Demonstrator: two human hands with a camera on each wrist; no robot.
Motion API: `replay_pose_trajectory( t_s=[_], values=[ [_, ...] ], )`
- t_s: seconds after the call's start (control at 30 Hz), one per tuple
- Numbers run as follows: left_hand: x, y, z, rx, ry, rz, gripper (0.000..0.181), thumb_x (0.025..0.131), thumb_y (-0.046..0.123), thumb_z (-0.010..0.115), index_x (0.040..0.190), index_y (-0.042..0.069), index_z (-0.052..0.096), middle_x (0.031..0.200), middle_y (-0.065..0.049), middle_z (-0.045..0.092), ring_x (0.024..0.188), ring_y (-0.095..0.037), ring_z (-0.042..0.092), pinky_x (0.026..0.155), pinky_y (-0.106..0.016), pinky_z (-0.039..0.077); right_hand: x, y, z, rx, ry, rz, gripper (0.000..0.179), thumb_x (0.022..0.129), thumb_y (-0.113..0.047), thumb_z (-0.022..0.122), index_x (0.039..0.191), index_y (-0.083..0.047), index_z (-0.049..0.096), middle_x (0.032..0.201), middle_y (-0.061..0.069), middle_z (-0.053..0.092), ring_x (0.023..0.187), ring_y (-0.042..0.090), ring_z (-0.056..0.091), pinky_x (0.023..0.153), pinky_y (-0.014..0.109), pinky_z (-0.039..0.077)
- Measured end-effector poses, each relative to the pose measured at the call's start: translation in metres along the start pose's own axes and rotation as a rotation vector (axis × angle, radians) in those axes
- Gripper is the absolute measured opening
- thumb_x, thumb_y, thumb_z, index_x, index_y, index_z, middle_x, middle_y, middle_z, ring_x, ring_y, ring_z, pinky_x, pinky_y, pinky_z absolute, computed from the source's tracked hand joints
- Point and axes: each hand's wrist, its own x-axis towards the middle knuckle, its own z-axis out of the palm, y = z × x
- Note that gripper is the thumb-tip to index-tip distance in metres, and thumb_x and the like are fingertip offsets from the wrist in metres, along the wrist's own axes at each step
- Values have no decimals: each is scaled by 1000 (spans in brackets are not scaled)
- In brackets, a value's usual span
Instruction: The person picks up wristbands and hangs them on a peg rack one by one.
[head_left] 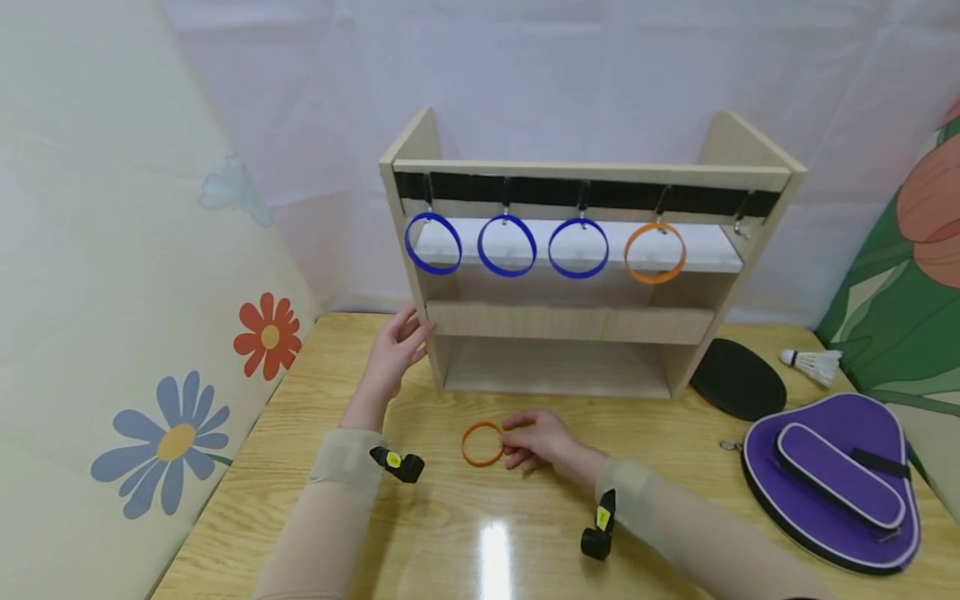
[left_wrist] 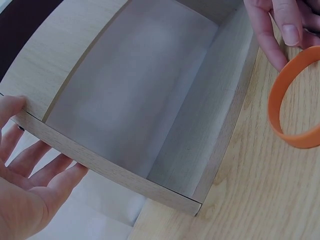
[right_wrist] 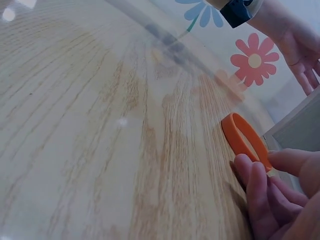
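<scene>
My right hand pinches the right edge of an orange wristband, low over the table in front of the wooden shelf. In the right wrist view, thumb and fingertips meet at the near end of the orange wristband. My left hand grips the left side panel of the shelf. Its thumb lies on the front edge and the fingers rest along the outer face, as the left hand shows up close. Three blue wristbands and another orange wristband hang from hooks above.
The rightmost hook on the black strip carries no band. Right of the shelf lie a black paddle, a shuttlecock and a purple padded case. A flowered wall panel borders the table on the left.
</scene>
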Motion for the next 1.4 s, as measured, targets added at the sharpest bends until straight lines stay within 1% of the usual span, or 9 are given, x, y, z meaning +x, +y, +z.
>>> replay_pose_trajectory(
  t_s=[0.27,0.47,0.67,0.8,1.03,1.17,1.3,1.4],
  values=[
    [0,0,0,-11,2,2,56,101,19,57,154,15,37,155,-16,40,139,-31,43,111,-53,38,2,-2,2,-27,39,26,29,88,-8,72,113,3,62,70,5,68,52,10,66,41,21,49],
    [-1,0,0,-13,4,4,56,101,18,57,154,15,36,155,-17,40,139,-32,43,111,-52,39,2,-2,5,-37,71,25,27,86,-6,73,110,3,63,68,6,68,51,11,66,41,21,49],
    [-2,1,0,-4,2,0,57,102,20,56,154,15,35,156,-17,39,140,-32,42,112,-53,38,1,-2,6,-34,75,18,28,86,-2,70,112,5,62,73,10,71,53,11,66,42,21,49],
    [-2,1,0,-3,1,1,57,102,20,56,154,15,35,156,-17,38,141,-32,41,112,-53,37,0,-2,4,-28,65,6,29,86,-1,67,113,6,61,74,9,70,54,11,66,42,21,48],
    [-2,2,1,3,-1,-3,57,102,20,56,155,16,34,157,-17,38,142,-32,41,112,-53,36,-1,0,-2,-5,36,18,30,87,-1,63,116,5,59,73,6,68,55,11,67,44,21,49],
    [-1,1,1,11,-2,-1,57,102,21,56,155,16,35,157,-16,38,141,-32,41,112,-53,36,-4,-1,-5,-6,19,2,32,88,-1,62,119,6,58,76,6,69,56,11,66,44,21,49],
    [0,1,0,4,-1,-4,57,101,21,57,154,16,35,157,-15,38,141,-31,41,112,-53,37,-9,-3,-10,-10,17,-9,34,90,0,62,123,6,56,79,7,68,57,10,65,46,21,50],
    [0,1,0,3,2,-9,57,101,21,57,154,16,35,157,-15,38,141,-31,42,112,-53,37,-12,-4,-16,-7,30,-8,35,91,0,62,126,5,55,79,6,68,58,10,65,47,21,50]
  ],
)
